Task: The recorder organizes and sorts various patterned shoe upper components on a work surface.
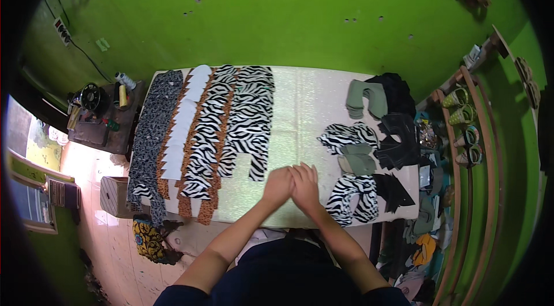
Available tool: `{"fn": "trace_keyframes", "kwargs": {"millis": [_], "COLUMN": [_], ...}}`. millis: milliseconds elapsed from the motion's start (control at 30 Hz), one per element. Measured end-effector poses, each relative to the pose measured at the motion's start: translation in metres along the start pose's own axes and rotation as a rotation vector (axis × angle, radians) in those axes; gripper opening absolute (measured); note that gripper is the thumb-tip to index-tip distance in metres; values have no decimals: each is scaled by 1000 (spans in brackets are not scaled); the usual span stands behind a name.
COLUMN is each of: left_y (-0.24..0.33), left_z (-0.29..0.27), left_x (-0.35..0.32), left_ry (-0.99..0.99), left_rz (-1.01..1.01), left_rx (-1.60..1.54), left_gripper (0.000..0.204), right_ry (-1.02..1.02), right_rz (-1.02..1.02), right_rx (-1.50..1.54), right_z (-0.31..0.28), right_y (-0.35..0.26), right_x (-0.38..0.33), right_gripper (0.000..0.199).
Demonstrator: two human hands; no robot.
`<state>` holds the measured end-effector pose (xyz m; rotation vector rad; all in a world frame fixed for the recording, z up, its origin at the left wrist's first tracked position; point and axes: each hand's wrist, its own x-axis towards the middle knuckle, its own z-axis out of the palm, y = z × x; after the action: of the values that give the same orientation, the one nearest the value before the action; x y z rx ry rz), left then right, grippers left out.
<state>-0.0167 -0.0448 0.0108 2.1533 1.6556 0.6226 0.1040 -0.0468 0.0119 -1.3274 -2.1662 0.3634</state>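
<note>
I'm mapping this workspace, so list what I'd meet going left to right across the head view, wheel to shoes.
Black wheel → gray-and-black patterned column → white column → rightmost zebra-print column → left hand → right hand → near-right zebra-print piece → near black piece → shoes.

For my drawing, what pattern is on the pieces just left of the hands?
The pieces have black and white zebra stripes, shown in the head view.
</note>
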Motion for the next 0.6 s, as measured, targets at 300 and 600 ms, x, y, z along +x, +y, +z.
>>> {"fn": "trace_keyframes", "kwargs": {"millis": [300,600], "left_y": [118,146], "left_z": [87,87], "left_x": [23,15], "left_ry": [47,-46], "left_rz": [-4,-226], "left_rx": [-136,-124], "left_gripper": [43,46], "right_ry": [27,10], "right_rz": [112,44], "right_rx": [-314,-294], "right_z": [-113,-139], "right_y": [117,138], "right_x": [-76,-87], "right_gripper": [29,30]}}
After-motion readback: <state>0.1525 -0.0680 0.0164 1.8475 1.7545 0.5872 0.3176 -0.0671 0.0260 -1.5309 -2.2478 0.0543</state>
